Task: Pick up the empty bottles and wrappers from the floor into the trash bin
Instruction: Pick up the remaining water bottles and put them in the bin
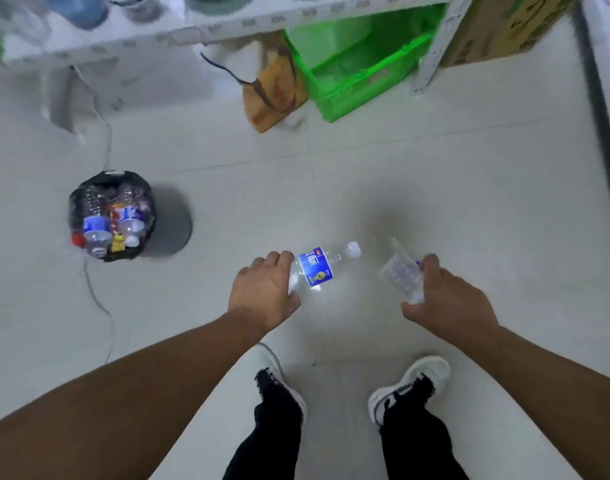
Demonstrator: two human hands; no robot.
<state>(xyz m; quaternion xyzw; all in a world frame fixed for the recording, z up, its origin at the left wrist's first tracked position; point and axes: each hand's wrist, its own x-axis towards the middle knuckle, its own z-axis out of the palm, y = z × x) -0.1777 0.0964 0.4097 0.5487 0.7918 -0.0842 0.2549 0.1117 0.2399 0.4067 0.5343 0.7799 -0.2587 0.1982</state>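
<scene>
A clear plastic bottle with a blue label [319, 268] is in my left hand [263, 294], gripped at its base, cap pointing up-right. My right hand [448, 301] is closed around a second clear, crumpled bottle [400, 275]. Both hands hover above the pale floor, in front of my shoes. The trash bin [75, 202], lined with a black bag, stands on the floor to the left and holds several bottles and wrappers.
A thin cable [99, 299] runs across the floor beside the bin. Behind stand a white metal shelf [227, 26], a brown paper bag [275, 88], a green crate [362, 74] and a cardboard box [504, 26]. A dark strip [601, 133] borders the floor at right.
</scene>
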